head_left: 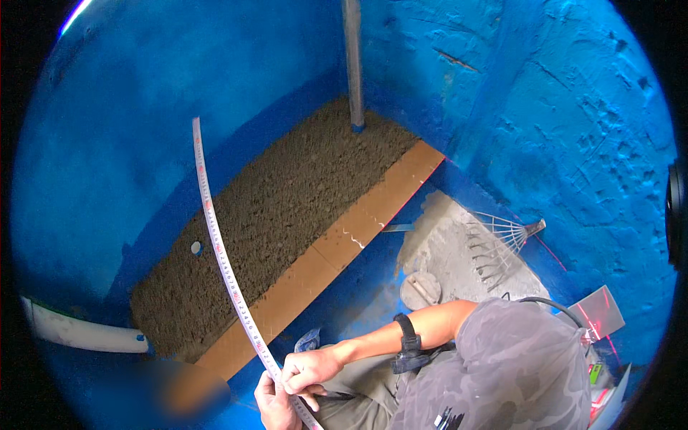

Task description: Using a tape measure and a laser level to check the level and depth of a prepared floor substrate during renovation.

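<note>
A white tape measure (228, 276) stretches in a curve from my hands up over a bed of dark mortar (287, 193), its free end reaching the blue wall. My left hand (275, 405) pinches the blade near the bottom of the view. Just above it, my right hand (312, 368) closes on the same blade; a black strap (407, 340) circles that forearm. Below my hands the blade runs out of view, and its case is not visible. A strip of brown tile (326, 251) edges the mortar bed, with the tape crossing over it.
A grey pipe (354, 64) stands in the far corner; a white pipe (86, 333) juts in at left. A short round white pipe end (196, 247) pokes from the mortar. On the right lie a fan-shaped metal rake (505, 233), a round disc with a handle (421, 289) and a square plate (600, 313).
</note>
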`<act>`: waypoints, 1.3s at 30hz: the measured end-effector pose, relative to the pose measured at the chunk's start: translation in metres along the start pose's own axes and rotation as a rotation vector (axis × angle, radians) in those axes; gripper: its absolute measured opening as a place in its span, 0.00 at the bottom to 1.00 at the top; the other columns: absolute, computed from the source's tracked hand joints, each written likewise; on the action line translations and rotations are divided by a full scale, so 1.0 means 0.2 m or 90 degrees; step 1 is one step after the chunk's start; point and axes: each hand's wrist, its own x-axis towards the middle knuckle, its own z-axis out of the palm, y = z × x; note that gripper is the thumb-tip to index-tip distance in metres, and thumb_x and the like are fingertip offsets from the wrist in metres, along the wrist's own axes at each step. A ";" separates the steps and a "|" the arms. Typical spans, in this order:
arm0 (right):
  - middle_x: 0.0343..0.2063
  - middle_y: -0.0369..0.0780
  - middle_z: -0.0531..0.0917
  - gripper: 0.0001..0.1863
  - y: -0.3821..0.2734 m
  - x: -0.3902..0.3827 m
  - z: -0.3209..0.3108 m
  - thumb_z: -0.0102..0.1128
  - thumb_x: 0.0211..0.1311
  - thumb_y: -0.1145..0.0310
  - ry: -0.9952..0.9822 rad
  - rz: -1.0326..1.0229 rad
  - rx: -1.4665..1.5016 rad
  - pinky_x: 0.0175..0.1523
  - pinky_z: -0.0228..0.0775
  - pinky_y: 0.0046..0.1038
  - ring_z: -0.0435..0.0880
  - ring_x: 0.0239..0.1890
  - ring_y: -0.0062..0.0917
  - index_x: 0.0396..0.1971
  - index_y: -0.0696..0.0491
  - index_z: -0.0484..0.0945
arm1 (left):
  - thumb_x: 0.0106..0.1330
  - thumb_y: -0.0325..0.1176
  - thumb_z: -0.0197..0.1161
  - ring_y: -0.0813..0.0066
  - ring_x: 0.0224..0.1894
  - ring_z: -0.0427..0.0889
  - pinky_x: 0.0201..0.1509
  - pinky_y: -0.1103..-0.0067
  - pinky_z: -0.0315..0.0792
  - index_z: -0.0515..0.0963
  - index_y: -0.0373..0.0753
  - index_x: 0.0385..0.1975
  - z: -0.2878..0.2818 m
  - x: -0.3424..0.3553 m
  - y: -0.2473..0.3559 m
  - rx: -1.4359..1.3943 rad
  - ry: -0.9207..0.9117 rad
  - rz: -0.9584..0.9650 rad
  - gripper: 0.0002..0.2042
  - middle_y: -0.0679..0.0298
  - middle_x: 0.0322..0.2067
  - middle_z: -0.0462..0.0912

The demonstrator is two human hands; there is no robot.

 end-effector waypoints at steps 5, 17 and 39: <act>0.20 0.47 0.86 0.16 0.02 0.00 -0.03 0.49 0.71 0.66 0.014 0.042 0.006 0.18 0.70 0.23 0.83 0.15 0.25 0.30 0.61 0.80 | 0.72 0.32 0.61 0.58 0.21 0.87 0.20 0.73 0.81 0.73 0.29 0.41 -0.05 0.05 -0.07 -0.028 -0.049 0.060 0.11 0.50 0.26 0.84; 0.26 0.48 0.89 0.17 -0.01 -0.04 -0.06 0.48 0.75 0.63 0.020 0.086 0.024 0.22 0.71 0.21 0.82 0.17 0.22 0.35 0.61 0.80 | 0.73 0.28 0.62 0.77 0.29 0.83 0.32 0.81 0.78 0.77 0.33 0.40 -0.10 0.05 -0.11 0.019 0.008 0.040 0.05 0.62 0.32 0.84; 0.31 0.51 0.90 0.17 0.01 -0.04 -0.02 0.46 0.76 0.64 0.024 0.094 0.047 0.24 0.72 0.21 0.82 0.18 0.22 0.37 0.61 0.80 | 0.74 0.28 0.60 0.84 0.35 0.78 0.40 0.83 0.73 0.78 0.34 0.38 -0.13 0.04 -0.12 -0.010 -0.006 0.026 0.04 0.67 0.34 0.82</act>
